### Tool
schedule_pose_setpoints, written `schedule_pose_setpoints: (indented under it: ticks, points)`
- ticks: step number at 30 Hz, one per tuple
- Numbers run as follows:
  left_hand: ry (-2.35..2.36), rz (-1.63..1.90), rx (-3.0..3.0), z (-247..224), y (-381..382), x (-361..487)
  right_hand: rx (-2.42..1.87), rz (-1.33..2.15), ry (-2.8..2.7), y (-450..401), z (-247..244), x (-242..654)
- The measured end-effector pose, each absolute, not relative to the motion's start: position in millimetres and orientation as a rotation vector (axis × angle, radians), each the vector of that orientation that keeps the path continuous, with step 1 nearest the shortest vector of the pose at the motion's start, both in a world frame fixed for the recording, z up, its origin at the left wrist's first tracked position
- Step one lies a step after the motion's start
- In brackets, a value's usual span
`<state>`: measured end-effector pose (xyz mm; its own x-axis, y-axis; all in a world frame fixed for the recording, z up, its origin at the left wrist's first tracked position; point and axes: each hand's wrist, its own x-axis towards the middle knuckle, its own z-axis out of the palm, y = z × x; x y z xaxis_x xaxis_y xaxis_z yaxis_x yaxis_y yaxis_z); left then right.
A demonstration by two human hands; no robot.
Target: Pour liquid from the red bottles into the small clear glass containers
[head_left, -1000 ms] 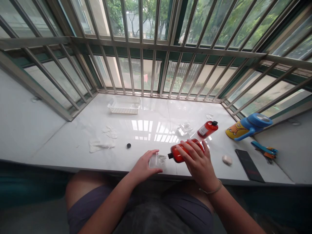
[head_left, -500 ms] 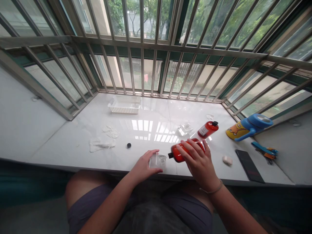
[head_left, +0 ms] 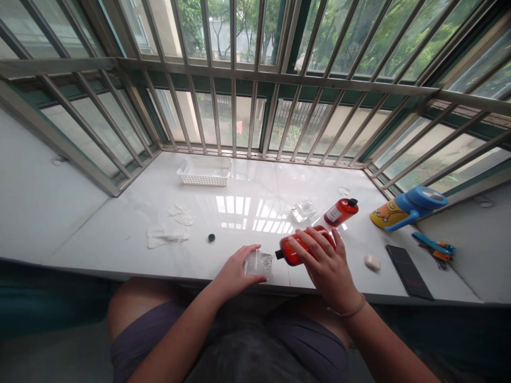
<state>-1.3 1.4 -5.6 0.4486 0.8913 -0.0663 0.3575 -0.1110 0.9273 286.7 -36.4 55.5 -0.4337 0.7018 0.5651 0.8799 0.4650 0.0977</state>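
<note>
Near the front edge of the white ledge, my left hand [head_left: 236, 271] is wrapped round a small clear plastic container [head_left: 259, 263], thumb and fingers on opposite sides. My right hand [head_left: 325, 266] grips a red bottle [head_left: 293, 250] from above, tipped onto its side. The bottle's black neck points left at the container, close by its right side. Whether liquid is flowing is too small to tell. A round black cap [head_left: 211, 238] lies on the ledge to the left. Behind the tipped bottle stands a second red bottle [head_left: 338, 213] with a black top, beside a clear plastic piece [head_left: 303, 211].
A white basket [head_left: 204, 178] sits at the back left, with crumpled white tissues [head_left: 166, 237] nearer. To the right are a blue and yellow cup [head_left: 407, 208], a phone [head_left: 408, 271], a small pale block [head_left: 372, 263] and blue-orange tools [head_left: 434, 248]. Metal bars [head_left: 255, 77] enclose the ledge.
</note>
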Motion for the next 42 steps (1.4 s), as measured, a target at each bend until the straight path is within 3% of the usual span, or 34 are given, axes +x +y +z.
schedule_pose_setpoints:
  ticks: [42]
  points:
    - [1.085, 0.678, 1.671, -3.9, 0.2, -2.4, -1.253, -0.576, -2.333, -32.6, 72.6, 281.6]
